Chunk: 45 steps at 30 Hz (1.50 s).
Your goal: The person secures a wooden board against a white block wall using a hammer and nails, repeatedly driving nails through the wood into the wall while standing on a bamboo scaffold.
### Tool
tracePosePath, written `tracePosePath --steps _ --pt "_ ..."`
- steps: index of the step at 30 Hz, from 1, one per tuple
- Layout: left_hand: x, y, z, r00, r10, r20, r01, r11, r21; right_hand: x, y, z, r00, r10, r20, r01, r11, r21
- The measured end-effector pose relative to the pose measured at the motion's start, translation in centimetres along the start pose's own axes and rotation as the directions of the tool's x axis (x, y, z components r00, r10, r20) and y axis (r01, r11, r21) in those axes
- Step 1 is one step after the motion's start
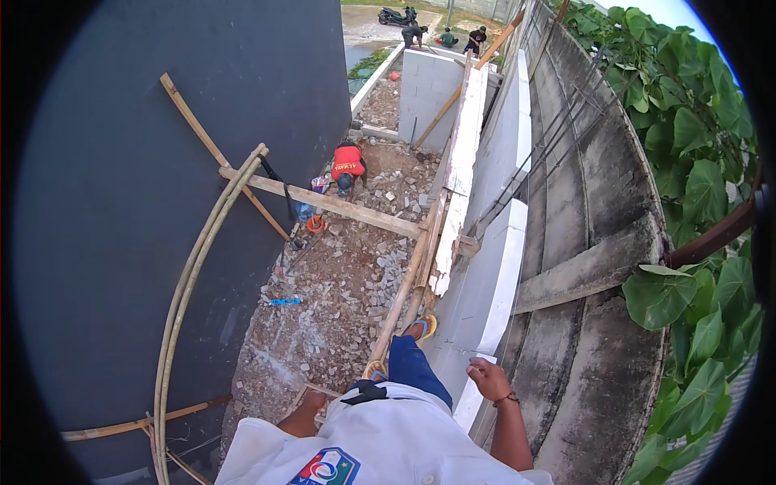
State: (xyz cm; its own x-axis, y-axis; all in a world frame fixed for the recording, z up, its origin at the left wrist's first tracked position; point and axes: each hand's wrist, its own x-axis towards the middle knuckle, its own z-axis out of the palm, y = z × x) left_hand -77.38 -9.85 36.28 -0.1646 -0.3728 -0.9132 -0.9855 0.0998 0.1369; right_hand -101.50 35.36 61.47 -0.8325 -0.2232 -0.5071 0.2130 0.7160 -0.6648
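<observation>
My right hand (489,380) is just over the top edge of the white block wall (495,311), with its fingers curled in and a dark bracelet at the wrist. A thin line crosses the blocks close to the fingertips; whether it or anything else is pinched there is too small to make out. Beside my hip my left arm (301,415) reaches down, its fingers hidden behind my shirt and a small wooden frame. My sandalled feet stand by narrow timber poles (396,311) alongside the wall.
Below, a person in a red shirt (348,162) bends over rubble near an orange bucket (315,224). A wooden beam (323,200) spans the gap to the dark wall (186,105). A blue level (284,301) lies on the rubble. Thin rods (558,145) jut out at right.
</observation>
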Motion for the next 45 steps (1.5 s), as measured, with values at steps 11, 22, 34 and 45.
tracePosePath --steps 11,22,34,45 --pt "-4.5 11.8 -5.8 0.966 0.214 -0.143 -0.254 0.882 -0.397 8.9 -1.7 -0.5 0.999 -0.038 0.01 0.037 0.999 0.033" --pt "-2.6 11.8 -1.9 0.958 0.278 -0.065 -0.278 0.858 -0.432 2.4 1.6 2.8 0.99 0.101 0.096 -0.092 0.991 -0.096" --pt "-5.7 -1.4 1.2 0.998 -0.063 -0.027 0.048 0.924 -0.379 1.5 -1.9 3.1 0.993 0.012 0.119 0.009 0.985 -0.17" --pt "-5.0 2.0 -0.9 0.996 0.066 -0.062 -0.089 0.809 -0.58 1.8 -3.7 4.2 0.982 -0.033 0.188 0.064 0.985 -0.163"
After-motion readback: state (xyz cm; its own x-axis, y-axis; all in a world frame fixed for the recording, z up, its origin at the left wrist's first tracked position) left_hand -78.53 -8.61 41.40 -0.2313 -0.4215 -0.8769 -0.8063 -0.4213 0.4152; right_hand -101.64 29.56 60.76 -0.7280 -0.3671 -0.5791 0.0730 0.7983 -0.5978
